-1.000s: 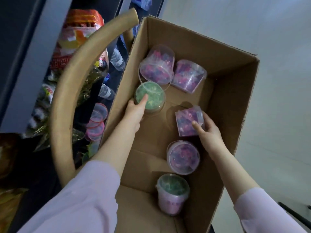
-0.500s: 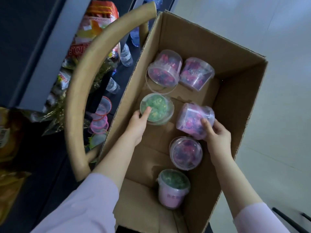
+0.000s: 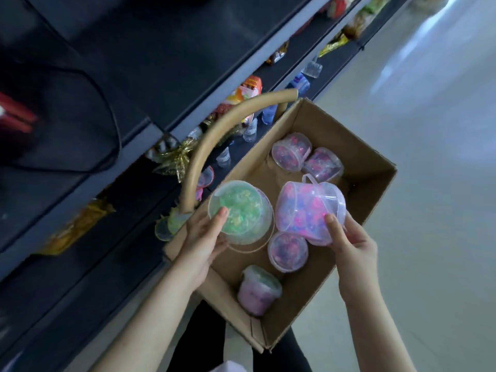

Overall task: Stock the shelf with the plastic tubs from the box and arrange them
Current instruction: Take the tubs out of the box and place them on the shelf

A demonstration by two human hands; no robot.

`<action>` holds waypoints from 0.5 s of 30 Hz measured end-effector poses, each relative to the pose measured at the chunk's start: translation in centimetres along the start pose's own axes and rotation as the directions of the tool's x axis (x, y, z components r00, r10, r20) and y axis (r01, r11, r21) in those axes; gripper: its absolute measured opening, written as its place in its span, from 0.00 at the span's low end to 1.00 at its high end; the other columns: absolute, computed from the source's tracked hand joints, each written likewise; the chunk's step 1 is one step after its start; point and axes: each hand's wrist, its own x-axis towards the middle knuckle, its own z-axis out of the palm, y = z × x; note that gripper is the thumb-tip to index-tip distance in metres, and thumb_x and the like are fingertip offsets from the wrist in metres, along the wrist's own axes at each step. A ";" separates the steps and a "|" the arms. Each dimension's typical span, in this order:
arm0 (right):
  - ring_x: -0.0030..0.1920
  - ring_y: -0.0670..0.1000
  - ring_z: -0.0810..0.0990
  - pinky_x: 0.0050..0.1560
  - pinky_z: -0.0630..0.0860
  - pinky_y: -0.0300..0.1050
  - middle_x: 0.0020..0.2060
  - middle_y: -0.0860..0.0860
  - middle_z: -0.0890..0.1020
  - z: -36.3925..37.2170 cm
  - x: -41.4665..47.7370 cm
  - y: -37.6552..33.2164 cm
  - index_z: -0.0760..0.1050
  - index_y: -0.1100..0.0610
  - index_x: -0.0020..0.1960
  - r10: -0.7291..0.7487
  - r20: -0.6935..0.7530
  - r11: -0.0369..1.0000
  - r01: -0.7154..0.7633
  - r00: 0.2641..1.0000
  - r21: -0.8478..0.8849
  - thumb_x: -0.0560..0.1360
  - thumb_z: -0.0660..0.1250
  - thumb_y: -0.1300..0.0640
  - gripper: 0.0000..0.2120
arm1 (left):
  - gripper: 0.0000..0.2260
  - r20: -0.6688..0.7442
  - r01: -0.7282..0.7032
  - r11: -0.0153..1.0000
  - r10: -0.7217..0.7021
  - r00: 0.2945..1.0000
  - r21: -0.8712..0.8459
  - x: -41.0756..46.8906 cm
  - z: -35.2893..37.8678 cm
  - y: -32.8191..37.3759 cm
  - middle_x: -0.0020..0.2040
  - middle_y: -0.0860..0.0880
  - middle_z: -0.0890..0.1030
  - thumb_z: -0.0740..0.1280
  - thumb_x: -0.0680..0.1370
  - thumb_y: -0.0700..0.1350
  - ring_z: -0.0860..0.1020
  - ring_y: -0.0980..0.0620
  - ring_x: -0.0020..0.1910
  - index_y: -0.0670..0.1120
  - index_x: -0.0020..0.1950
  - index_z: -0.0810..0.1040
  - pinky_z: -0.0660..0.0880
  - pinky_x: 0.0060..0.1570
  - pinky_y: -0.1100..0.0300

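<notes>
An open cardboard box [image 3: 359, 183] sits in front of me beside dark shelving. My left hand [image 3: 201, 242] grips a clear tub with green contents [image 3: 241, 210], lifted above the box's left wall. My right hand [image 3: 349, 242] holds a clear tub with pink and purple contents [image 3: 308, 208], tilted on its side above the box. Inside the box lie two pink tubs at the far end [image 3: 291, 153] [image 3: 323, 165], one pink-lidded tub [image 3: 288, 251] under my hands, and a green-topped pink tub [image 3: 257, 291] at the near end.
Dark shelves [image 3: 241, 68] run diagonally on the left, holding snack bags [image 3: 247, 95], small water bottles [image 3: 249, 132] and a few tubs [image 3: 205, 178] on a low shelf. A curved tan tube [image 3: 214, 140] arcs over the box's left side. Pale floor lies to the right.
Both hands have lifted their tubs up out of the box floor; the green tub rose over the left wall and the pink one tipped sideways. The camera view has pulled back.
</notes>
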 end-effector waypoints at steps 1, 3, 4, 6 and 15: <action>0.55 0.49 0.84 0.49 0.79 0.38 0.52 0.50 0.86 0.4 -0.8 -1.8 0.82 0.49 0.58 -0.028 0.054 1.000 0.029 0.998 -0.013 0.76 0.70 0.53 0.11 | 0.31 -0.023 -0.026 0.999 0.025 0.999 -0.032 -2.3 -0.7 1.0 0.56 0.53 0.82 0.72 0.62 0.62 0.80 0.52 0.56 0.53 0.63 0.74 0.77 0.55 0.53; 0.52 0.47 0.85 0.45 0.78 0.34 0.49 0.48 0.86 1.6 -2.6 -5.5 0.83 0.49 0.56 -0.089 0.163 0.995 0.096 0.983 -0.038 0.76 0.70 0.53 0.10 | 0.31 -0.051 -0.110 0.992 0.107 0.993 -0.058 -7.1 -2.3 3.1 0.54 0.54 0.83 0.72 0.63 0.64 0.81 0.54 0.55 0.52 0.61 0.76 0.77 0.57 0.52; 0.50 0.46 0.85 0.44 0.78 0.33 0.48 0.48 0.87 2.4 -3.4 -7.3 0.83 0.49 0.56 -0.119 0.220 0.990 0.132 0.968 -0.046 0.76 0.70 0.52 0.10 | 0.32 -0.075 -0.161 0.985 0.157 0.985 -0.062 -9.5 -3.2 4.0 0.53 0.54 0.84 0.73 0.62 0.67 0.81 0.55 0.54 0.51 0.60 0.77 0.77 0.57 0.52; 0.49 0.44 0.84 0.44 0.78 0.33 0.48 0.46 0.86 4.4 -5.3 -10.8 0.82 0.50 0.58 -0.188 0.340 0.973 0.221 0.922 -0.061 0.75 0.70 0.51 0.12 | 0.36 -0.156 -0.271 0.962 0.262 0.953 -0.041 -14.0 -5.4 5.8 0.55 0.53 0.83 0.73 0.60 0.70 0.81 0.54 0.55 0.51 0.60 0.78 0.75 0.60 0.50; 0.45 0.38 0.81 0.46 0.75 0.29 0.41 0.41 0.85 18.1 -18.7 -21.5 0.82 0.49 0.57 -0.407 0.733 0.855 0.510 0.545 0.095 0.72 0.69 0.45 0.17 | 0.46 -0.476 -0.601 0.786 0.588 0.654 0.145 -30.8 -19.1 11.5 0.60 0.53 0.79 0.62 0.57 0.80 0.78 0.54 0.58 0.51 0.65 0.72 0.76 0.58 0.52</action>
